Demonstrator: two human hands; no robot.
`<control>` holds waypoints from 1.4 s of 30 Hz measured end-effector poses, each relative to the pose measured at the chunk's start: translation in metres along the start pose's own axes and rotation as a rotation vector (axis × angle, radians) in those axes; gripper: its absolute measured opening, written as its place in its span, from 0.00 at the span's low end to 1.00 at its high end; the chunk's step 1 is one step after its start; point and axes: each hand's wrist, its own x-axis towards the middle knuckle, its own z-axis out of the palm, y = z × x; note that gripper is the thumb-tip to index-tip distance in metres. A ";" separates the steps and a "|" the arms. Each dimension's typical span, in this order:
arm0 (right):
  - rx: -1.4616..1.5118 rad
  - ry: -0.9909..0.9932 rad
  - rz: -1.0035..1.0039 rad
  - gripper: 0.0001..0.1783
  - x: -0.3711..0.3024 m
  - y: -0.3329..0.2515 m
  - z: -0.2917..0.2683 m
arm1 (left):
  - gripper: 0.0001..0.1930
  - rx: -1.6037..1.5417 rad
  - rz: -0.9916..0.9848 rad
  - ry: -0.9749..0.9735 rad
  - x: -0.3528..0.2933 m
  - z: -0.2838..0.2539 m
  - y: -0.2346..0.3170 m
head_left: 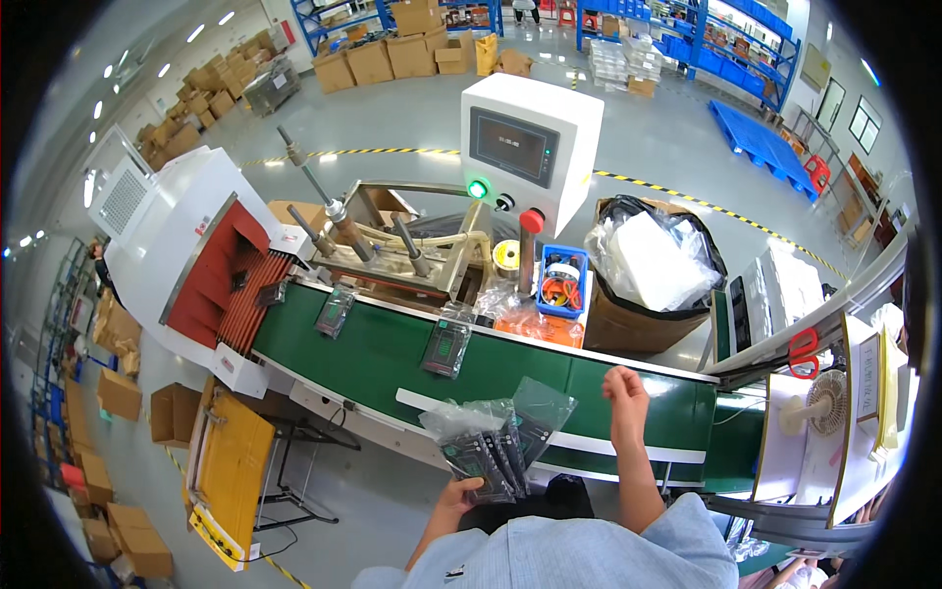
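My left hand grips a fanned bundle of clear plastic bags, each with a dark, flat item inside. The bundle sits close to my body, at the near edge of the green conveyor belt. My right hand is over the belt to the right, apart from the bundle. Its fingers are curled closed, and nothing shows in them. Further along the belt lie a bagged dark pack, a second pack and a third pack, which is beside the red-curtained machine mouth.
A white machine with red flaps stands at the belt's left end. Behind the belt are a control box, a blue tool bin and a carton lined with a black bag. A small fan stands at right.
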 end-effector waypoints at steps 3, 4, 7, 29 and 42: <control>-0.211 -0.407 0.219 0.15 -0.022 0.016 0.006 | 0.26 0.022 0.073 0.038 -0.009 0.004 0.005; -0.271 -0.517 0.258 0.17 -0.030 0.025 0.006 | 0.25 0.020 0.048 0.043 -0.011 0.007 0.006; -0.312 -0.607 0.291 0.18 -0.052 0.039 0.014 | 0.23 0.004 0.018 0.051 -0.015 0.018 0.009; -0.818 0.160 -0.017 0.13 0.143 0.215 0.056 | 0.27 -0.321 0.179 -0.039 -0.061 -0.025 0.030; -0.631 -0.486 0.057 0.20 0.049 0.145 0.095 | 0.23 -0.233 0.173 0.008 -0.061 -0.019 0.042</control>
